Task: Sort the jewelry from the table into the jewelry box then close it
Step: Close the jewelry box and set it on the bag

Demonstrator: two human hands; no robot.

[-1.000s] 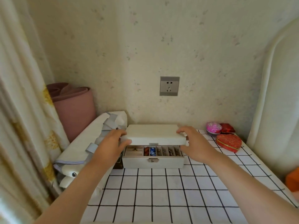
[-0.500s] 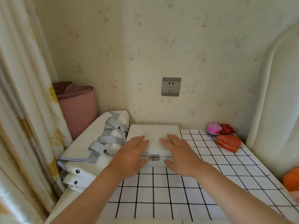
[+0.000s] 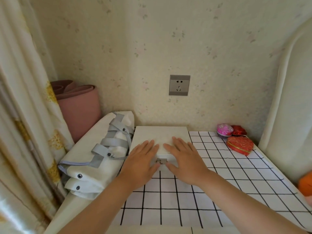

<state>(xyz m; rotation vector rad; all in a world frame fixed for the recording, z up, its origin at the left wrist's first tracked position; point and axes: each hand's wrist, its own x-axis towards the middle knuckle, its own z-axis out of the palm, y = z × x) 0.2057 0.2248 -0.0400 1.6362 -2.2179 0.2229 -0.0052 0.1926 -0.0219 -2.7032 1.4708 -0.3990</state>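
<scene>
The white jewelry box (image 3: 160, 135) stands at the back of the checked table (image 3: 211, 191), its lid down flat. A small metal clasp (image 3: 161, 161) shows on its front face between my hands. My left hand (image 3: 141, 163) lies flat on the lid's front left, fingers straight, thumb near the clasp. My right hand (image 3: 184, 159) lies flat on the lid's front right in the same way. No loose jewelry shows on the table; the box's inside is hidden.
A red heart-shaped box (image 3: 240, 145), a pink round box (image 3: 224, 130) and a small red box (image 3: 238, 130) sit at the back right. A white folded bag with grey straps (image 3: 101, 152) lies left of the box, with a pink rolled mat (image 3: 79, 107) and curtain (image 3: 22, 115) beyond.
A second ago both hands held the lid half raised over the open compartments. The lid came down, and both hands now rest flat on top, hardly moved since half a second ago.
</scene>
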